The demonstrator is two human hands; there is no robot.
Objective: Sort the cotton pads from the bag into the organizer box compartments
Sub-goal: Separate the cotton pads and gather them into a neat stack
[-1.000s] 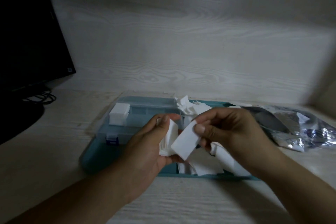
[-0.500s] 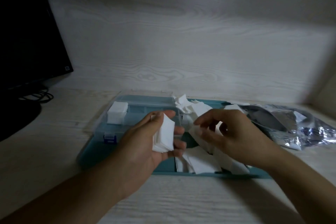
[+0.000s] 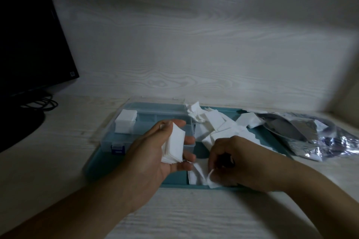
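On the teal tray (image 3: 275, 122) in the middle of the desk (image 3: 58, 161), loose white cotton pads (image 3: 217, 124) lie in a heap, spread from the far edge down to the near rim. A few more pads (image 3: 198, 177) lie flat at the near edge. The right hand (image 3: 237, 161) is down on these, fingers curled, thumb and fingertips pinching the edge of one pad (image 3: 212, 180) against the tray. The left hand (image 3: 155, 157) is held up just beside it, palm turned inward, gripping a neat stack (image 3: 173, 145) of pads between thumb on top and fingers underneath.

Behind the left hand sits the clear box (image 3: 147, 120), resting on the left part of the tray, its lid standing open at the back. A tidy pile (image 3: 126, 122) of pads fills its far left compartment; the other compartments I can see look bare, though the hand hides part of them. A small blue latch (image 3: 117, 148) shows on the box front.

To the right of the tray, touching its corner, lies the crumpled silvery bag (image 3: 310, 134). Far left stands a dark monitor (image 3: 29, 35) with cables (image 3: 42, 103) coiled at its foot. A pale wood-grain wall (image 3: 194, 44) backs the desk.
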